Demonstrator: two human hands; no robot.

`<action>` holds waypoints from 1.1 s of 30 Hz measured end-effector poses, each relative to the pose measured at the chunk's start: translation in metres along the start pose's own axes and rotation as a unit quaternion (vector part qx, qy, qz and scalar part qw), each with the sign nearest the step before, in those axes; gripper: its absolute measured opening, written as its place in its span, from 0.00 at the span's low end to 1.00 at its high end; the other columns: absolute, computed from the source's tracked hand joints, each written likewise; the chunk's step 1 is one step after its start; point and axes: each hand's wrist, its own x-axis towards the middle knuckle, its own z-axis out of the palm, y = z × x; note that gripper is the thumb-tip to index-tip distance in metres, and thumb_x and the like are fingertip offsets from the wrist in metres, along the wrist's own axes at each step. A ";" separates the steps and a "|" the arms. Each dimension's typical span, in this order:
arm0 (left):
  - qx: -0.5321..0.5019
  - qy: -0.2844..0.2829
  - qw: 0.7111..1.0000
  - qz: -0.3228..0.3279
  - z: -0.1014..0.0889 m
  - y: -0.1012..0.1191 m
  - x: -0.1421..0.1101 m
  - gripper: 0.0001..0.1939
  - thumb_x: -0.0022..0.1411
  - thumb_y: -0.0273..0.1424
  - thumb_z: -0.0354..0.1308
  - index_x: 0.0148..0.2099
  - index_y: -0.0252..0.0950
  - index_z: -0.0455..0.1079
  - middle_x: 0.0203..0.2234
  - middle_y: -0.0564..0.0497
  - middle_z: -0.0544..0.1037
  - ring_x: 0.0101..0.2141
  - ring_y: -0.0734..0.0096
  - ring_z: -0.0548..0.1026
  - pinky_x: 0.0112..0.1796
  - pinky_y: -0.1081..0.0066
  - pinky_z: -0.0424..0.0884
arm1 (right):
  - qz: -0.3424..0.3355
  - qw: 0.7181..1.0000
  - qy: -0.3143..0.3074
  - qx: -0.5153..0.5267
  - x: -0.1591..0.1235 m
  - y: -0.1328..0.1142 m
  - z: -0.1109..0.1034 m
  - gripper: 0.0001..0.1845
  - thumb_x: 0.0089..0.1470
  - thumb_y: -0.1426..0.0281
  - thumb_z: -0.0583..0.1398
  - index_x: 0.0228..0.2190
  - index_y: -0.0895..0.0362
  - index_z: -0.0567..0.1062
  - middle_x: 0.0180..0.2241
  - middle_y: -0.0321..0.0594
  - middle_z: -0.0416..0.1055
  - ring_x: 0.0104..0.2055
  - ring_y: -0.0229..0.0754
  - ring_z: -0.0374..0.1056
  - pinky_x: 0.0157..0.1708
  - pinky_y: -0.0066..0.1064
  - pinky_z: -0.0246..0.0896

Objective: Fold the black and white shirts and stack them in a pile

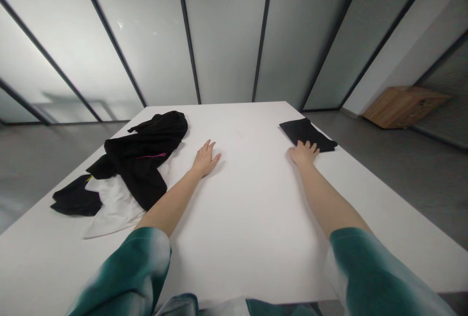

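Note:
On the right of the white table [241, 199] lies a folded black cloth [307, 132], flat and roughly square. My right hand [304, 152] is at its near edge, fingers spread, the fingertips over the cloth. My left hand [205, 160] reaches over the middle-left of the table with its fingers apart and nothing in it. To its left is a loose heap of clothes: a crumpled black garment [146, 150] with a thin pink line on it, a white garment [117, 204] partly beneath it, and a dark piece [77, 196] at the outer left.
Frosted glass panels [224, 33] with dark frames stand behind the table's far edge. A wooden cabinet [397, 106] sits on the grey floor [380, 160] at the right.

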 end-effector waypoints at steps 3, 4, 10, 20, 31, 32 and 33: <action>0.028 -0.016 0.999 -0.006 0.001 0.000 0.000 0.30 0.69 0.43 0.48 0.66 0.32 0.57 0.67 0.36 0.57 0.65 0.52 0.59 0.62 0.55 0.57 | -0.106 0.993 0.031 0.034 -0.004 -0.009 -0.001 0.28 0.57 0.67 0.52 0.57 0.66 0.70 0.61 0.61 0.61 0.64 0.64 0.52 0.60 0.57 0.47; 0.042 -0.026 0.999 -0.009 0.001 0.000 0.000 0.29 0.69 0.43 0.48 0.66 0.33 0.58 0.67 0.36 0.57 0.65 0.52 0.59 0.62 0.55 0.57 | -0.157 0.986 0.028 0.045 -0.007 -0.014 0.000 0.27 0.58 0.67 0.52 0.56 0.65 0.71 0.61 0.60 0.62 0.64 0.62 0.53 0.60 0.55 0.49; 0.115 -0.069 0.989 -0.064 -0.002 0.006 -0.002 0.34 0.68 0.46 0.47 0.69 0.32 0.54 0.68 0.37 0.57 0.67 0.48 0.53 0.63 0.54 0.52 | -0.345 0.936 -0.068 0.015 -0.035 -0.054 0.012 0.32 0.62 0.59 0.50 0.63 0.61 0.63 0.68 0.56 0.50 0.69 0.58 0.47 0.64 0.48 0.46; 0.109 -0.144 0.981 -0.075 -0.009 0.003 -0.001 0.32 0.70 0.46 0.43 0.68 0.34 0.59 0.68 0.37 0.57 0.66 0.50 0.55 0.63 0.55 0.52 | -0.332 0.928 -0.163 -0.054 -0.038 -0.061 0.011 0.34 0.65 0.53 0.47 0.62 0.61 0.64 0.67 0.56 0.54 0.68 0.58 0.52 0.64 0.46 0.48; 0.113 -0.138 0.981 -0.077 -0.010 0.006 -0.002 0.31 0.69 0.46 0.43 0.68 0.34 0.59 0.67 0.39 0.58 0.66 0.51 0.56 0.63 0.56 0.53 | -0.321 0.930 -0.174 -0.049 -0.043 -0.063 0.003 0.33 0.65 0.54 0.48 0.62 0.60 0.64 0.67 0.56 0.53 0.68 0.57 0.51 0.64 0.45 0.48; 0.114 -0.139 0.981 -0.078 -0.011 0.006 -0.002 0.31 0.69 0.46 0.44 0.68 0.34 0.59 0.67 0.39 0.58 0.66 0.51 0.56 0.63 0.56 0.53 | -0.321 0.930 -0.175 -0.049 -0.042 -0.063 0.003 0.33 0.65 0.54 0.48 0.62 0.60 0.65 0.67 0.56 0.53 0.68 0.57 0.51 0.64 0.45 0.48; 0.114 -0.139 0.980 -0.080 -0.011 0.006 -0.002 0.31 0.69 0.46 0.44 0.67 0.34 0.59 0.67 0.39 0.58 0.66 0.51 0.56 0.63 0.56 0.53 | -0.321 0.929 -0.177 -0.049 -0.042 -0.063 0.002 0.33 0.65 0.54 0.47 0.62 0.60 0.65 0.67 0.56 0.53 0.68 0.57 0.51 0.64 0.45 0.47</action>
